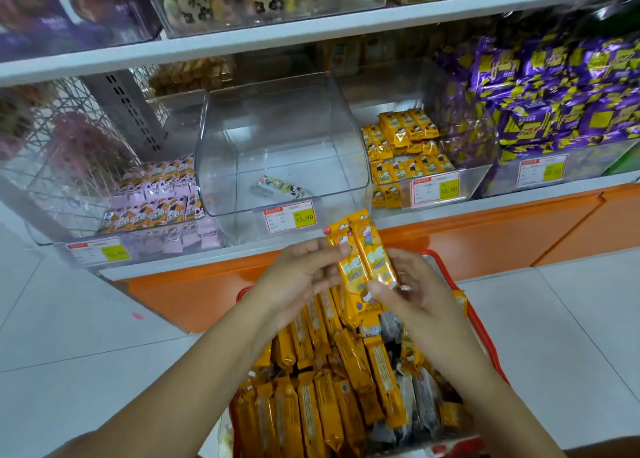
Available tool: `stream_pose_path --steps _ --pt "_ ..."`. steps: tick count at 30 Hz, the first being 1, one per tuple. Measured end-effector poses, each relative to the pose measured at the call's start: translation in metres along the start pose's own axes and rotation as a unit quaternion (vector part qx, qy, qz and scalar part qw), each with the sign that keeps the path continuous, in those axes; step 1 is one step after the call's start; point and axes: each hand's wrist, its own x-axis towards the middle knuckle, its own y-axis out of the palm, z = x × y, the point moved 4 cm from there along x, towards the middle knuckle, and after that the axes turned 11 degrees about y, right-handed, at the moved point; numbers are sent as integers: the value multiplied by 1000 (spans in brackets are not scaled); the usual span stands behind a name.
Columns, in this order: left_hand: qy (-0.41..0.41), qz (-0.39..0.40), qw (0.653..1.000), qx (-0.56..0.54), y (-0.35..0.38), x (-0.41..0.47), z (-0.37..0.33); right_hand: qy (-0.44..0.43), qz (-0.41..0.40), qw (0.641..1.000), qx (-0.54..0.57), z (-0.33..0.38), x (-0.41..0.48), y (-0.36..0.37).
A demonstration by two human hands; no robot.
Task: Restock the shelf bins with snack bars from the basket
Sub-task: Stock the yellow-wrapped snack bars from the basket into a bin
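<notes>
- Left hand (pixel 304 274) grips held bars (pixel 363 253) from their left side; thumb lies across the front, about mid-length.
- Right hand (pixel 412 284) grips the same pair lower down; thumb on the front near the lower end, fingers behind.
- Hands close together, both clamped on the pair.
- Held bars: two yellow wrappers, side by side and touching, long axis roughly upright, tops leaning slightly left.
- Position: above the far end of the basket (pixel 487 343), in front of the middle bin's price tag (pixel 289 217). Not in any bin.
- Basket: red rim, on the floor below the hands, stacked with yellow basket bars (pixel 329 388); a few grey-and-white wrappers (pixel 426 402) on its right side.
- Middle bin (pixel 242 118): clear plastic, on the bottom shelf, holds one lone bar (pixel 280 187) lying flat near the front.
- Left bin (pixel 45 194): pink and orange packets (pixel 162 194).
- Right bin (pixel 478 177): small yellow packets (pixel 405 146) in stacks.
- Purple packets (pixel 554 87) piled further right.
- Orange plinth (pixel 485 229) beneath the shelf; white tile floor (pixel 86 319).
</notes>
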Motion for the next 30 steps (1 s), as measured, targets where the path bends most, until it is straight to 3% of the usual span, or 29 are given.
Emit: stream_pose_path --steps 2,6,9,11,14,19,24,28,30 --pt "42 -12 999 10 6 4 -14 -16 -16 998 -61 13 10 3" --pt "115 -24 993 11 13 15 -44 -112 -128 969 -181 42 37 5" --pt "162 -25 985 49 9 27 -67 -120 -147 967 -173 64 58 -2" --pt "198 -50 968 149 -1 37 -79 -91 -184 964 -168 76 83 -20" --pt "232 -90 882 401 -28 51 -78 -36 -259 938 -228 82 149 -54" --pt "180 -46 783 593 -51 66 -55 105 -229 894 -371 87 257 -66" --pt "194 -39 762 616 -49 72 -54 75 -202 851 -480 85 313 -47" --pt "208 -36 747 631 -49 70 -53 30 -187 844 -501 78 322 -31" --pt "213 -39 747 629 -49 69 -54 11 -168 819 -549 77 318 -23"
